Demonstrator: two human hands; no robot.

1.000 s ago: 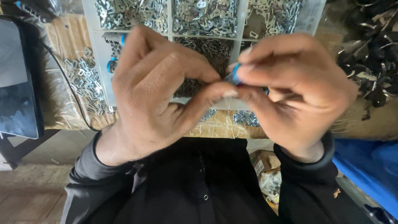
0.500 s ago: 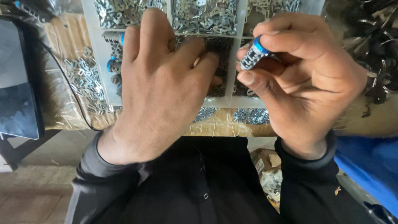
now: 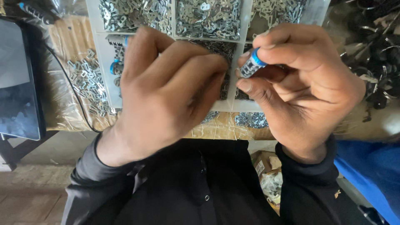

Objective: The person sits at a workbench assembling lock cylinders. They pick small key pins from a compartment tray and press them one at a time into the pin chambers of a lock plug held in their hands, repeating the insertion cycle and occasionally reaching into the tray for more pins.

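Observation:
My right hand [image 3: 304,83] pinches a small blue and metal part [image 3: 251,65] between thumb and fingertips, held up at the right of centre. My left hand [image 3: 166,87] is curled beside it, knuckles toward the camera, fingertips bent down over a white divided tray [image 3: 100,50]; whatever lies under those fingers is hidden. The tray's compartments hold several small silver metal pieces [image 3: 206,16]. Both wrists wear black sleeves.
A dark tablet-like screen [image 3: 18,83] lies at the left with a black cable [image 3: 71,87] beside it. Loose metal pieces [image 3: 87,79] sit in a clear bag left of the tray. Black clips and rings [image 3: 375,50] pile at the right. Blue cloth [image 3: 371,175] shows lower right.
The hands were joined on the blue part a second ago. They have come apart: the right hand keeps the part, the left has gone down over the tray and curled its fingers.

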